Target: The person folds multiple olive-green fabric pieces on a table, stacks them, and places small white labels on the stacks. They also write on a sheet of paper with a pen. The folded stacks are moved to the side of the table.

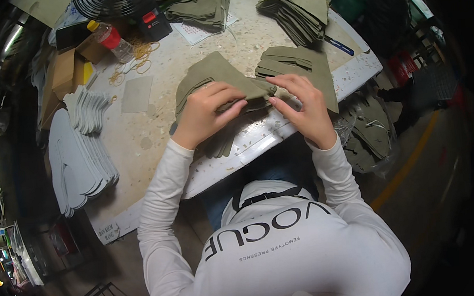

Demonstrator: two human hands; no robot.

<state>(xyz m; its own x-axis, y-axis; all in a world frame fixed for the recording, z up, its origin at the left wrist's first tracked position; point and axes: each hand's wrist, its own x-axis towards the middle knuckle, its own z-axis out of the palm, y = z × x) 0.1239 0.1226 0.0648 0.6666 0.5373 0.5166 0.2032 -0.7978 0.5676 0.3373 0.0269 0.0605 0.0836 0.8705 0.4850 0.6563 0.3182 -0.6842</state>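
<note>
Olive-green suede-like cut pieces [216,78] lie in a fanned stack at the near edge of the speckled bench [133,141], and both hands work on them. The left hand [206,114] curls over the top of the stack, its fingers closed on the upper piece and thumb tucked under the edge. The right hand [304,107] pinches the same piece's right end between thumb and fingertips, just beside a second olive stack [303,64] that overhangs the bench edge. Further back sit two more olive piles, a tall one [298,8] and a smaller one [201,9]. At the person's left, pale grey shaped cut-outs [80,151] are stacked in overlapping rows. A plastic bottle with a red label [112,40], loose rubber bands [137,58], a black fan [114,0] and a blue pen [340,45] lie around the far side.
</note>
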